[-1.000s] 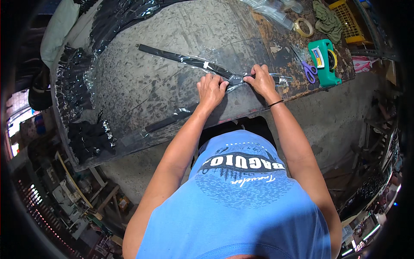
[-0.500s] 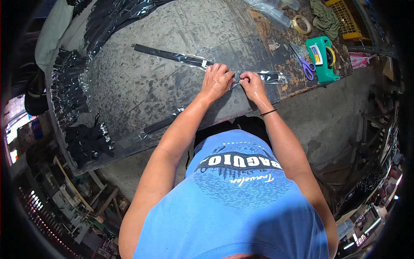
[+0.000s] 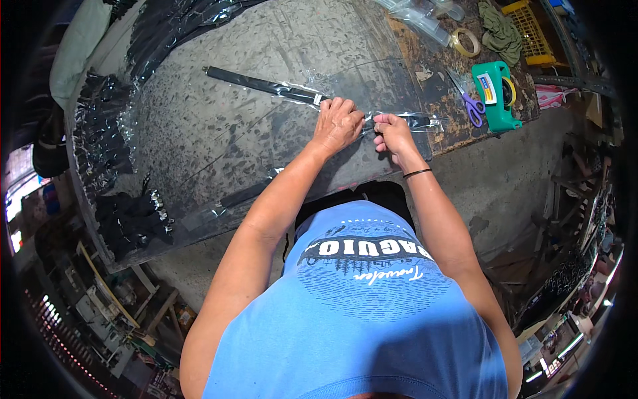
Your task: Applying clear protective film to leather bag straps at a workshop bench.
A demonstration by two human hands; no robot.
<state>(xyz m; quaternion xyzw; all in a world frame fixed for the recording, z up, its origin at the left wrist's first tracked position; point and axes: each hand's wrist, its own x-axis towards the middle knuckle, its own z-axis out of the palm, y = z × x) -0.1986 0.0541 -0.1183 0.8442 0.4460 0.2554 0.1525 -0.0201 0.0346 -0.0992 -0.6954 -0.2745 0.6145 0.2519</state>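
A slim black rod-like item point(image 3: 249, 82) with a small tip at its left end lies slanted across the table, partly inside clear plastic. Over its right part, my left hand point(image 3: 339, 125) is closed on the plastic with bent fingers. Just to the right, my right hand point(image 3: 395, 135) has thumb and forefinger pinched together at the edge of a clear plastic sleeve point(image 3: 419, 122), the other fingers curled. Something dark shows inside this sleeve, whose end reaches the wooden part of the table. What lies beneath my left fingers is hidden.
Purple-handled scissors point(image 3: 473, 110), a green tape dispenser point(image 3: 495, 96) and a tape roll point(image 3: 464, 42) sit at the right. Beyond are a green cloth point(image 3: 502, 30) and yellow crate point(image 3: 530, 30). Black plastic-wrapped bundles point(image 3: 103, 126) line the left edge. Another dark strip point(image 3: 246, 194) lies near the front edge.
My right hand has drawn slightly right and toward me, away from my left hand, and its fingers have turned. My left hand stays nearly in place.
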